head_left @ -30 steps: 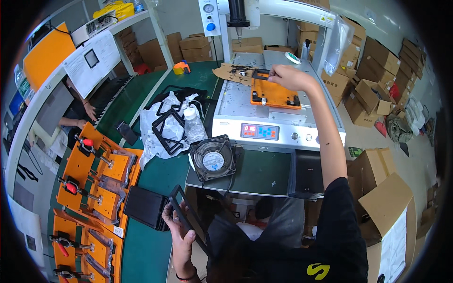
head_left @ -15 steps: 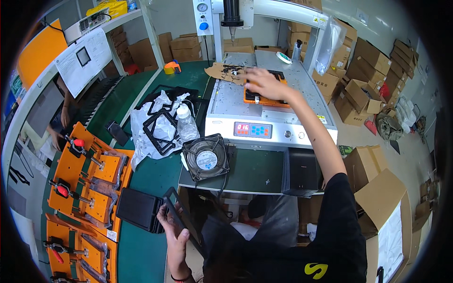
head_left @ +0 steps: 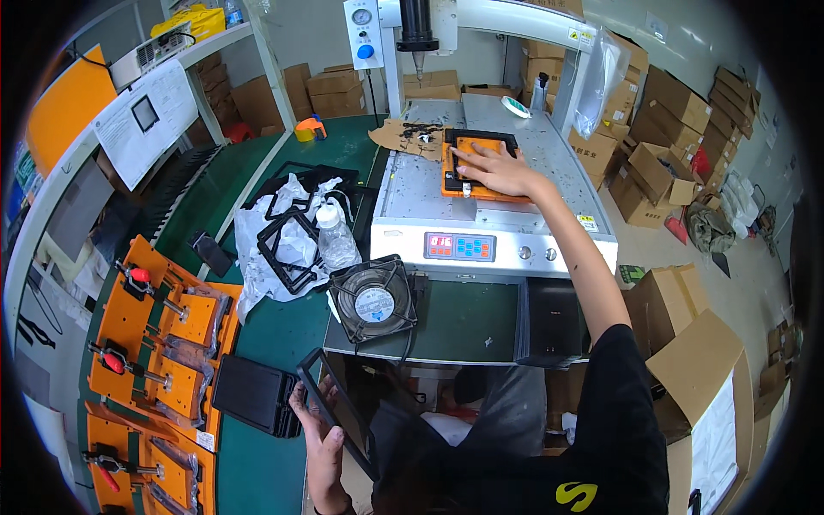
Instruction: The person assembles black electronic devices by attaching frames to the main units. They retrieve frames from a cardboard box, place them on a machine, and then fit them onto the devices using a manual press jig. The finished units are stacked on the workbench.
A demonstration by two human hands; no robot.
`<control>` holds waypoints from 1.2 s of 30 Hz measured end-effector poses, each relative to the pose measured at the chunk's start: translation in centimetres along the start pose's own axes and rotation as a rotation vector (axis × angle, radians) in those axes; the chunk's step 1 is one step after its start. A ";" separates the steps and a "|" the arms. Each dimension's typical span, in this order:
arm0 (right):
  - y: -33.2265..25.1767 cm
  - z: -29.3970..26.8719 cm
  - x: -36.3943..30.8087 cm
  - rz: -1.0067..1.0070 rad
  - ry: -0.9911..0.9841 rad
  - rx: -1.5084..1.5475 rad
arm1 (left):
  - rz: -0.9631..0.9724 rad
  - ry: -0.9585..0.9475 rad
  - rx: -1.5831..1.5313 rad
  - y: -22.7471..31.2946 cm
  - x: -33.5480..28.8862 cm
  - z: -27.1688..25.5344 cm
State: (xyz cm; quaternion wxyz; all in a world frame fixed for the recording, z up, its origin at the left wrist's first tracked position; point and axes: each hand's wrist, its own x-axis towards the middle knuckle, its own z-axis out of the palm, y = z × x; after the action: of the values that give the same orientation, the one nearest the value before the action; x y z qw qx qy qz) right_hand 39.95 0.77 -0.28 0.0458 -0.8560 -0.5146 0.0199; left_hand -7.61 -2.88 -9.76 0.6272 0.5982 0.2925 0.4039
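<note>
My left hand point(head_left: 323, 455) grips a thin black rectangular frame point(head_left: 321, 400) by its left side, held tilted in front of my lap. My right hand point(head_left: 502, 173) lies with fingers spread over an orange fixture point(head_left: 470, 144) on the machine's metal bed. A black frame point(head_left: 482, 134) sits in that fixture, partly covered by the hand. Left of the fixture is a piece of cardboard point(head_left: 403, 137) with black scraps on it. Above the bed hangs the machine's pointed head point(head_left: 419, 60). Beside my left hand, black rectangular parts point(head_left: 253, 390) lie stacked on the green table.
A round fan point(head_left: 373, 302) stands at the table edge, near a clear bottle point(head_left: 336, 240) and loose black frames point(head_left: 279, 257) on white wrapping. Orange clamp jigs point(head_left: 172, 326) line the left. A dark stack point(head_left: 549, 322) stands below the control panel point(head_left: 460, 246). Cardboard boxes point(head_left: 687, 369) fill the right.
My right hand has come down from the fixture's far left part, shifting right and nearer, and now lies flat on it. The left hand with its frame has dropped slightly nearer to me.
</note>
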 end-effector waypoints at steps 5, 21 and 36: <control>0.1 -0.2 0.0 -0.029 0.000 -0.004 | -0.067 -0.016 -0.152 -0.2 0.5 0.7; -0.4 -4.5 -2.4 -0.303 0.323 0.071 | 0.007 0.032 -0.072 0.3 -0.4 -0.1; -18.5 -0.6 4.9 -0.647 0.423 0.292 | 0.031 0.011 -0.023 2.1 -3.4 0.3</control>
State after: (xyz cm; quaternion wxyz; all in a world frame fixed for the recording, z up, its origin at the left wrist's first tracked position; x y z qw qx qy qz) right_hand 26.03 13.67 2.22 0.2753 -0.6198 -0.7282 -0.0991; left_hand -9.38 -6.00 -8.09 0.6260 0.5934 0.2818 0.4202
